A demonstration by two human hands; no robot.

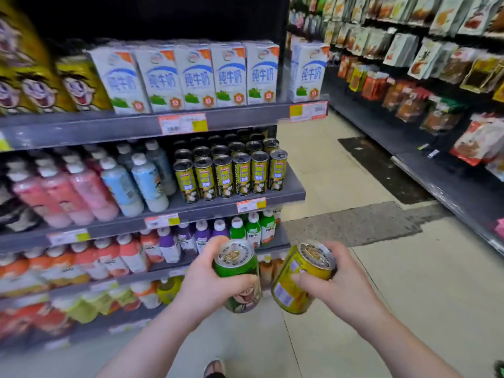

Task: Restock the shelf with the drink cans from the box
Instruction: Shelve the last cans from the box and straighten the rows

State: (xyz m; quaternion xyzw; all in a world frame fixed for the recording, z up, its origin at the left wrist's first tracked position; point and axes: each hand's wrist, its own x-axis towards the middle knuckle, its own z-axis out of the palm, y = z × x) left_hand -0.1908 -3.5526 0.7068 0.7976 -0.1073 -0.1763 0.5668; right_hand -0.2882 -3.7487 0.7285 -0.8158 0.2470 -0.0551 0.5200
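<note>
A green can (240,271) stands nearly upright in the left hand (207,285), fingers wrapped round its side, lid toward the camera. A yellow can (300,279) leans inward in the right hand (341,285), clasped round the body the same way. The two are close but apart, one per hand, probably so both go up in one trip. The likely target is the block of cans (231,173) in tight rows on the middle shelf (293,190), above and left of the hands, beside bottles (131,184). Cartons (196,77) fill the tier above. The box is not in view
</note>
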